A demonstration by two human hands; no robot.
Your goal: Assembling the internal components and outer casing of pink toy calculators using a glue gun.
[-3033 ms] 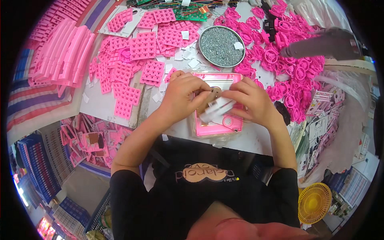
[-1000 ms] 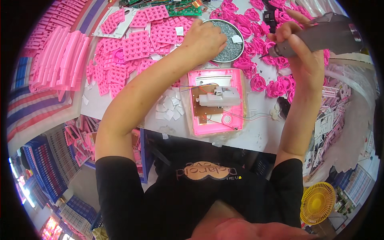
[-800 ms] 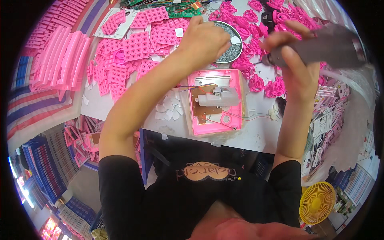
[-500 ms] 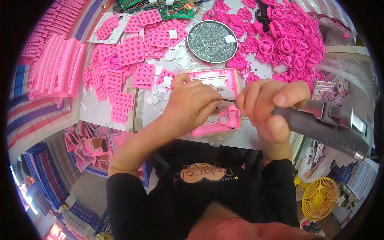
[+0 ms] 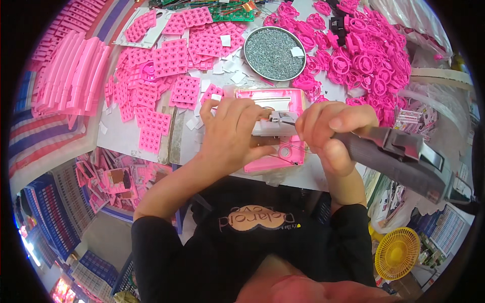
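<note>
A pink plastic casing lies on the table in front of me, with thin wires across it. My left hand has its fingers bent round a whitish block-like part over the casing. A small metal piece sits on top of that part. My right hand grips a dark grey electric screwdriver slanting down to the left. Its thin bit reaches the right end of the whitish part, by the metal piece; whether it touches a screw is too small to tell.
A round metal dish of small screws stands beyond the casing. Pink button pads and white paper squares lie left of it, pink ring-shaped parts right. Green circuit boards are at the back, stacked pink panels far left.
My left fingers have moved from the screwdriver's tip to the whitish part, which now shows above the casing. The screwdriver has shifted slightly left and down. The whole view has shifted a little.
</note>
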